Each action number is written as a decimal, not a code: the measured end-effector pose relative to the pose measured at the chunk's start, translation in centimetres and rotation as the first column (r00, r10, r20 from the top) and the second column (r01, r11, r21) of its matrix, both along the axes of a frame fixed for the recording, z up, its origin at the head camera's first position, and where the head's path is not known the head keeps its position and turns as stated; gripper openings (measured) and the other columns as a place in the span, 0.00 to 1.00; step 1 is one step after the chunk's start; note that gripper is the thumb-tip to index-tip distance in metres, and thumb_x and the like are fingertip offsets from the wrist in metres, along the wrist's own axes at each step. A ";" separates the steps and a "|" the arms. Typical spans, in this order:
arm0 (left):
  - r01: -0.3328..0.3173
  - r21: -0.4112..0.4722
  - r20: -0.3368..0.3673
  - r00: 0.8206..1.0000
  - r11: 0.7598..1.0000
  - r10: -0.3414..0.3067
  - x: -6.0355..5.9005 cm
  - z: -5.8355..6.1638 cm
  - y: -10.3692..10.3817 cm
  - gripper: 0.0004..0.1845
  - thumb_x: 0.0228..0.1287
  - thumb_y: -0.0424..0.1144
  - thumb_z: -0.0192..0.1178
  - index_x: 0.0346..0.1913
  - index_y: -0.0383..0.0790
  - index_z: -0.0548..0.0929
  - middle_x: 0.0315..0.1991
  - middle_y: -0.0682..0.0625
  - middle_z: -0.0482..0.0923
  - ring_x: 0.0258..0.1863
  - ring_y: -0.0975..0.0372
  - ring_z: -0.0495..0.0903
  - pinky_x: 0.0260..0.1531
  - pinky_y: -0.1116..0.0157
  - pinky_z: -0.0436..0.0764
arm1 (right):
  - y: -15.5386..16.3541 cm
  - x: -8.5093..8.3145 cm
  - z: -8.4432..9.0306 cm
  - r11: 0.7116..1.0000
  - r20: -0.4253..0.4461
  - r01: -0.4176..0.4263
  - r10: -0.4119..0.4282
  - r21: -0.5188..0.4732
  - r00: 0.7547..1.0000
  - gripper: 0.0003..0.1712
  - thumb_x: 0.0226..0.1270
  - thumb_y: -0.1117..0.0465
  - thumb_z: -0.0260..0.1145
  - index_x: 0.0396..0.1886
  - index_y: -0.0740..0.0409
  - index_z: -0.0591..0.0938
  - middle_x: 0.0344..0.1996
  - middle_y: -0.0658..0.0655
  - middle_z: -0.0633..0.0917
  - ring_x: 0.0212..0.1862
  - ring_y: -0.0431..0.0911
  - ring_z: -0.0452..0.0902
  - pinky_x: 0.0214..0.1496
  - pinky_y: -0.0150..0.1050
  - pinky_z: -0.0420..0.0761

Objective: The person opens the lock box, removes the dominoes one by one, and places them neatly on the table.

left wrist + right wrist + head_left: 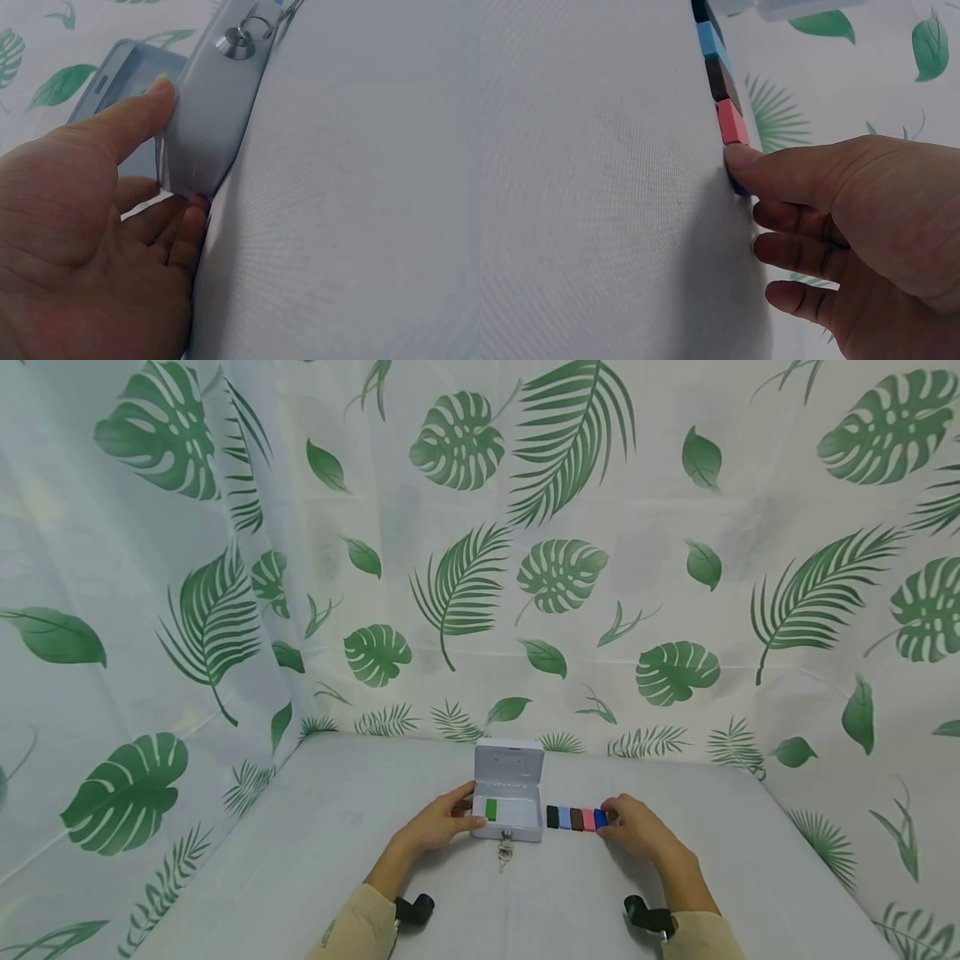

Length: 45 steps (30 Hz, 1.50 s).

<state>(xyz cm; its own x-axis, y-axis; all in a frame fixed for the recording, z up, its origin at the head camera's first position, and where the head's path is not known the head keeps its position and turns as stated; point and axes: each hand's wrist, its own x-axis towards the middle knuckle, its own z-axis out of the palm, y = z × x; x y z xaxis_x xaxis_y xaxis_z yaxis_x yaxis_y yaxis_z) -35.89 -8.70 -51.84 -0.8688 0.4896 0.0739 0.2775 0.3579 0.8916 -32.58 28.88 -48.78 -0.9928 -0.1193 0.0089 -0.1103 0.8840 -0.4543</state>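
Hands are working apart on the table (315, 827) — the left hand (438, 822) is gripping the near left corner of a small white cash box (508, 793), thumb on its front wall and fingers curled round the side. The box's lid is standing open, a green block (491, 809) is lying inside just beside that thumb, and a key (505, 852) is hanging from the front lock. The right hand (637, 831) is pinching a blue block (600, 817) at its fingertips, the last in a touching row — pink block (588, 819), brown block (576, 818), light blue block (564, 817), black block (552, 817) — running from this hand towards the box.
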 end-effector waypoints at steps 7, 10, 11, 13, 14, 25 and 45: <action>-0.001 0.001 -0.010 1.000 1.000 0.001 -0.1 0.1 0.0 0.43 0.71 0.50 0.67 0.83 0.45 0.59 0.73 0.40 0.72 0.71 0.45 0.73 0.69 0.41 0.71 | 0.1 -0.2 0.0 1.000 0.006 0.008 -0.008 0.002 1.000 0.23 0.65 0.63 0.75 0.57 0.68 0.83 0.44 0.59 0.84 0.48 0.52 0.79 0.61 0.60 0.80; 0.000 0.004 -0.007 1.000 1.000 0.000 -0.1 0.1 0.0 0.43 0.71 0.50 0.67 0.83 0.45 0.59 0.73 0.40 0.73 0.71 0.45 0.74 0.69 0.41 0.71 | 0.1 -0.1 0.1 1.000 0.003 0.004 -0.004 -0.001 1.000 0.23 0.65 0.63 0.75 0.57 0.69 0.83 0.44 0.59 0.84 0.47 0.52 0.79 0.61 0.60 0.80; 0.001 0.003 -0.005 1.000 1.000 -0.001 -0.1 0.1 0.0 0.43 0.71 0.49 0.67 0.83 0.45 0.59 0.73 0.40 0.73 0.71 0.45 0.74 0.69 0.41 0.71 | 0.0 -0.1 0.1 1.000 -0.001 0.003 -0.003 -0.002 1.000 0.23 0.65 0.63 0.75 0.57 0.69 0.83 0.44 0.59 0.84 0.48 0.52 0.80 0.60 0.60 0.80; 0.001 0.001 -0.003 1.000 1.000 -0.001 -0.1 0.1 0.1 0.43 0.72 0.49 0.67 0.83 0.45 0.60 0.73 0.40 0.73 0.70 0.45 0.74 0.69 0.41 0.71 | 0.0 0.1 0.1 1.000 -0.006 0.004 -0.004 -0.004 1.000 0.23 0.65 0.64 0.75 0.57 0.69 0.83 0.44 0.59 0.84 0.48 0.52 0.80 0.61 0.60 0.80; 0.001 0.000 -0.002 1.000 1.000 -0.001 0.0 0.1 0.1 0.43 0.72 0.49 0.67 0.83 0.44 0.59 0.73 0.39 0.73 0.70 0.45 0.74 0.69 0.41 0.71 | 0.0 0.2 0.1 1.000 -0.008 0.004 -0.004 -0.004 1.000 0.23 0.65 0.64 0.74 0.57 0.69 0.83 0.44 0.59 0.84 0.48 0.52 0.80 0.61 0.60 0.79; 0.002 0.001 -0.002 1.000 1.000 -0.002 0.0 0.1 0.1 0.43 0.72 0.49 0.67 0.83 0.45 0.59 0.73 0.39 0.72 0.70 0.46 0.74 0.69 0.41 0.72 | 0.0 0.1 0.0 1.000 0.001 0.009 -0.009 0.001 1.000 0.24 0.66 0.63 0.74 0.59 0.68 0.83 0.46 0.59 0.84 0.50 0.53 0.79 0.62 0.61 0.79; 0.005 0.003 -0.004 1.000 1.000 -0.005 -0.2 -0.2 0.0 0.44 0.71 0.51 0.68 0.83 0.44 0.59 0.74 0.39 0.71 0.71 0.45 0.73 0.69 0.41 0.72 | -0.2 0.1 -0.1 1.000 -0.014 0.002 -0.002 0.008 1.000 0.23 0.65 0.65 0.74 0.58 0.69 0.83 0.45 0.58 0.84 0.49 0.52 0.80 0.62 0.61 0.79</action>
